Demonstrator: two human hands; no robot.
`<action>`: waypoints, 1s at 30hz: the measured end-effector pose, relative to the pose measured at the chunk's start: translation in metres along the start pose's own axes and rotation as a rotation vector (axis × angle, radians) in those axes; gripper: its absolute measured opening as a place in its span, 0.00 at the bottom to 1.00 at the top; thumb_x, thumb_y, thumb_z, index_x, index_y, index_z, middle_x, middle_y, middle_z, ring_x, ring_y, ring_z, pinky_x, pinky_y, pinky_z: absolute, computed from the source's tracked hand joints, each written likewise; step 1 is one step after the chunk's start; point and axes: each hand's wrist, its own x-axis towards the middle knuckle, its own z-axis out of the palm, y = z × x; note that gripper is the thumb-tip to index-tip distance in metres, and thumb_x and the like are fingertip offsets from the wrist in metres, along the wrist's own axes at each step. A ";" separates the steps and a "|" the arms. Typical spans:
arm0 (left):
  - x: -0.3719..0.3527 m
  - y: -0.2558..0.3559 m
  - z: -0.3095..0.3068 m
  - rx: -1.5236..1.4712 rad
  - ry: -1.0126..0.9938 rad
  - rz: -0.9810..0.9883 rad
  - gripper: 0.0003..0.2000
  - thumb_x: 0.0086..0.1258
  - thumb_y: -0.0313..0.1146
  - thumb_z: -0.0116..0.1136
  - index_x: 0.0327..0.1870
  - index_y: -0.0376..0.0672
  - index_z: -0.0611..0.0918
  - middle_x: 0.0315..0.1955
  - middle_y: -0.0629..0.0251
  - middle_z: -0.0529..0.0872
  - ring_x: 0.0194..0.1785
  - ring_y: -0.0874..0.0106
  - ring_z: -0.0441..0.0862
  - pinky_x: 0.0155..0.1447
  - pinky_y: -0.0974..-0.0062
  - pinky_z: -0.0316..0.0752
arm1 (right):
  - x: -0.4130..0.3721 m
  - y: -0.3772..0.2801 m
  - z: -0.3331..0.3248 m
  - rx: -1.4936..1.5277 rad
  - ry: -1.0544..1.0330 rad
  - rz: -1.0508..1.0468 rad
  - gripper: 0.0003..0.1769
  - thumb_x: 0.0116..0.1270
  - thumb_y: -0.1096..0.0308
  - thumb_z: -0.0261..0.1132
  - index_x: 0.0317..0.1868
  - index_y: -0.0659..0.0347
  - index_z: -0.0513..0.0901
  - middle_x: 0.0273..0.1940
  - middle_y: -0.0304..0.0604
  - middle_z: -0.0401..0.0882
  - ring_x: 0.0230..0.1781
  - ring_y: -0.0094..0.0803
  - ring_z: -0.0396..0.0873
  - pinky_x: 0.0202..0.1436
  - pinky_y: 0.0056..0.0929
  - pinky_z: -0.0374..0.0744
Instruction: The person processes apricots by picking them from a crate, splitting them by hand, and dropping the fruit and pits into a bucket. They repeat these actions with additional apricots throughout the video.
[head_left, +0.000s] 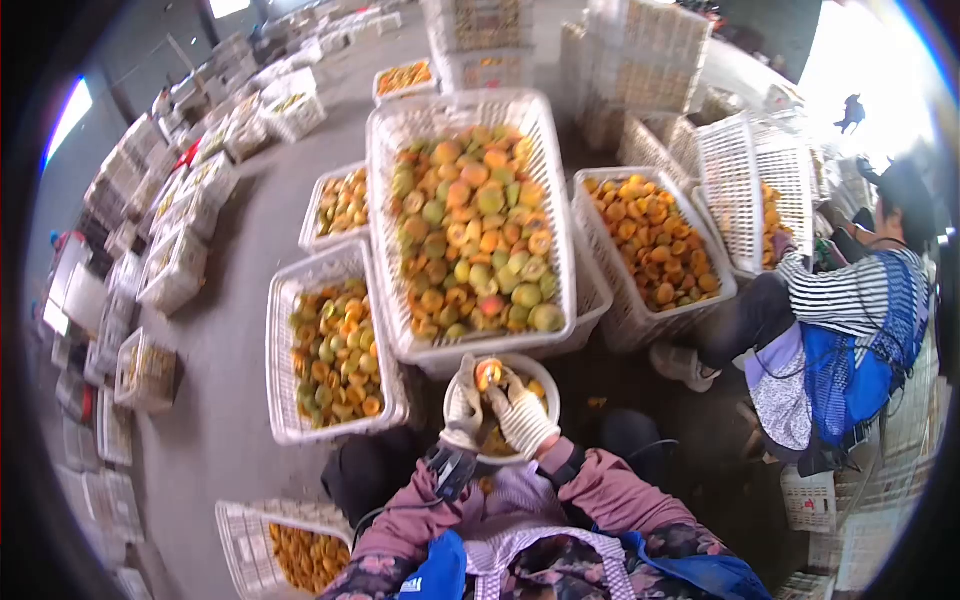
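Observation:
Over a white bucket [552, 408] between my knees, both gloved hands meet at an orange apricot [488, 374]. My left hand [463, 402] closes around the fruit from the left side. From the right, my right hand [520, 410] has its fingers bent against the same fruit; whether it also holds a tool cannot be made out. Orange pieces lie in the bucket under the hands. Just beyond stands a large white crate [462, 350] full of whole green and orange apricots.
Crates of cut apricots stand at the left [283, 437], right [650, 318] and lower left [235, 540]. A co-worker [850, 300] sits at the right beside tilted crates [730, 190]. Stacked crates [645, 60] rise behind; more line the far left.

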 end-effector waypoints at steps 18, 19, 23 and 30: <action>-0.009 -0.009 -0.021 0.064 0.201 -0.067 0.14 0.73 0.42 0.45 0.40 0.39 0.77 0.30 0.65 0.81 0.36 0.72 0.79 0.43 0.74 0.77 | -0.023 -0.041 -0.008 -0.485 -0.082 -0.024 0.20 0.64 0.54 0.55 0.40 0.65 0.68 0.23 0.59 0.77 0.24 0.56 0.78 0.27 0.49 0.75; -0.008 -0.007 -0.018 0.097 0.225 -0.015 0.14 0.72 0.41 0.45 0.42 0.39 0.77 0.31 0.65 0.81 0.36 0.72 0.79 0.43 0.74 0.77 | -0.023 -0.040 -0.008 -0.492 -0.104 -0.048 0.19 0.64 0.55 0.55 0.40 0.66 0.68 0.22 0.58 0.78 0.24 0.55 0.78 0.27 0.49 0.75; -0.008 0.011 -0.014 -0.223 0.222 -0.271 0.14 0.72 0.39 0.46 0.46 0.38 0.76 0.32 0.65 0.81 0.36 0.73 0.79 0.44 0.75 0.76 | -0.019 -0.039 -0.011 -0.576 -0.190 -0.019 0.19 0.64 0.56 0.55 0.40 0.67 0.68 0.22 0.58 0.78 0.24 0.54 0.79 0.26 0.47 0.75; -0.001 -0.004 -0.036 0.042 0.181 -0.365 0.14 0.73 0.39 0.43 0.41 0.40 0.79 0.30 0.69 0.79 0.32 0.79 0.75 0.36 0.82 0.71 | -0.024 -0.038 -0.004 -0.478 -0.292 0.136 0.20 0.64 0.57 0.54 0.42 0.69 0.68 0.23 0.60 0.78 0.26 0.54 0.79 0.30 0.48 0.76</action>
